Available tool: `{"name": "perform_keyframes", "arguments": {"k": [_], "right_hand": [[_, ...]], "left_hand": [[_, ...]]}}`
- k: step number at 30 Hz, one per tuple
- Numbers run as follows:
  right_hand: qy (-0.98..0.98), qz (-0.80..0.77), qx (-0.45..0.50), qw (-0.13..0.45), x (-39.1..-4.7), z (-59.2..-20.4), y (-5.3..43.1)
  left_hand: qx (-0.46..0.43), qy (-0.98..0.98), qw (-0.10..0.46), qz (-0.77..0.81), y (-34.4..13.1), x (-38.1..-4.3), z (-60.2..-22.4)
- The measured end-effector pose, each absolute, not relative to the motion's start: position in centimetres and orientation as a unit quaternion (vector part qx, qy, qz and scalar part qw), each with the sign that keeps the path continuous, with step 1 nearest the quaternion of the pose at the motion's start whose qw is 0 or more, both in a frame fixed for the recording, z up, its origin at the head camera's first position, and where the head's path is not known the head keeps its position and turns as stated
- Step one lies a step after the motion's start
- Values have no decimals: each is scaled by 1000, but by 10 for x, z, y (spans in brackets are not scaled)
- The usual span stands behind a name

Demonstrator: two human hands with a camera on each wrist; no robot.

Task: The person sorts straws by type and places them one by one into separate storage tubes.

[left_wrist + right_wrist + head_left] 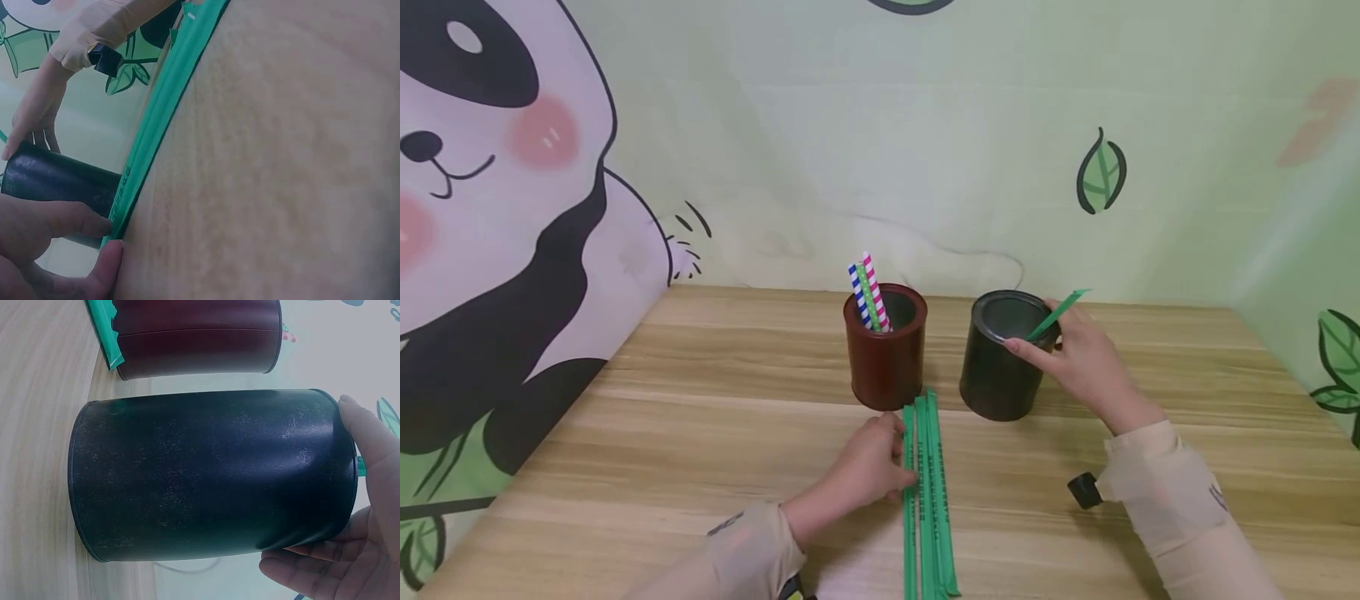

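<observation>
Several green paper-wrapped straws [934, 500] lie side by side on the wooden table, with printing along them. My left hand [867, 460] pinches the leftmost one between thumb and finger; the left wrist view shows both fingertips at the green wrapper [134, 175]. At the right, my right hand [1092, 360] holds a black cylindrical cup [998, 379] by its upper edge, thumb at the rim and fingers round the far side. One green-wrapped straw [1062, 312] leans out of this cup. The right wrist view shows the cup's dark side wall [206, 475] with fingers under its edge.
Left of the black cup stands a dark red cup [886, 371] with blue-striped, green and pink-striped straws [871, 292] in it. The straws' far ends reach near its base. Behind the table [760, 350] rises a pale green wall [850, 150] with panda and leaf pictures.
</observation>
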State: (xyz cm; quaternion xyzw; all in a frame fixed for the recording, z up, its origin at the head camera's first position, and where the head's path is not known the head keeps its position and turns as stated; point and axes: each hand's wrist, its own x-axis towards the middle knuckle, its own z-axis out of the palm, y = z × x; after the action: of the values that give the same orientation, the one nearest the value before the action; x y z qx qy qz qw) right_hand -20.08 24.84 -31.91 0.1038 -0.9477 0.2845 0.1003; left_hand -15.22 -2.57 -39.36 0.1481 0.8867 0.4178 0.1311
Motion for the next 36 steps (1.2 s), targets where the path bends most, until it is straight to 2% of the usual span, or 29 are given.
{"name": "perform_keyframes", "arguments": {"k": [9,22,31,36], "right_hand": [[-947,283,104,113,-201,-320,251],[-941,292,121,118,-204,-322,251],[-942,296,113,111,-204,-320,249],[-942,297,108,110,-204,-321,250]], "left_hand": [[158,917,123,346,-24,-154,-390],[141,860,145,469,-37,-156,-393],[144,824,157,524,-48,-158,-373],[157,815,146,538,-47,-156,-357]]}}
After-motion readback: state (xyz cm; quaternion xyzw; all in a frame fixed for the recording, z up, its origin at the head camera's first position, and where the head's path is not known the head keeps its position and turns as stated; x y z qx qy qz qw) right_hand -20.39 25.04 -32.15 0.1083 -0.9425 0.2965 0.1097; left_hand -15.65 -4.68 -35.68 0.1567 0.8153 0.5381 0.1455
